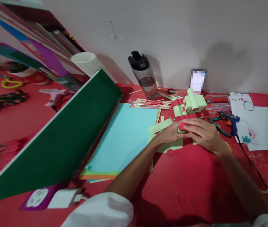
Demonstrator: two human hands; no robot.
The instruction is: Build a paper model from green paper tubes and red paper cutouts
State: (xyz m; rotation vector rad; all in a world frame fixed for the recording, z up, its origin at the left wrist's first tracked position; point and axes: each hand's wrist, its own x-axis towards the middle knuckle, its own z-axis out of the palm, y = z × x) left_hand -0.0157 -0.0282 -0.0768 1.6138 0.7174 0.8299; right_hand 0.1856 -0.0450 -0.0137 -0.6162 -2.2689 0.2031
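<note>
Over the red table, my left hand [171, 132] is closed round a small pale green paper roll [180, 130]. A red paper disc [183, 126] covers the top end of that roll. My right hand [203, 134] presses its fingertips together at the disc and the roll's right side; its thumb is lower, near my left fingers. Just beyond my hands lies a cluster of pale green paper rolls [191, 101] with red paper bands and star shapes. Green paper strips [160, 127] lie beside my left wrist, and a loose red disc [170, 153] rests nearer to me.
Stacked coloured sheets [129, 135] lie left of my hands, beside a tilted green board [60, 142]. A water bottle [145, 77] and thin sticks [148, 103] are behind. Pliers [221, 127], a blue glue gun [233, 123] with its cable and white decorated sheets [257, 123] are on the right.
</note>
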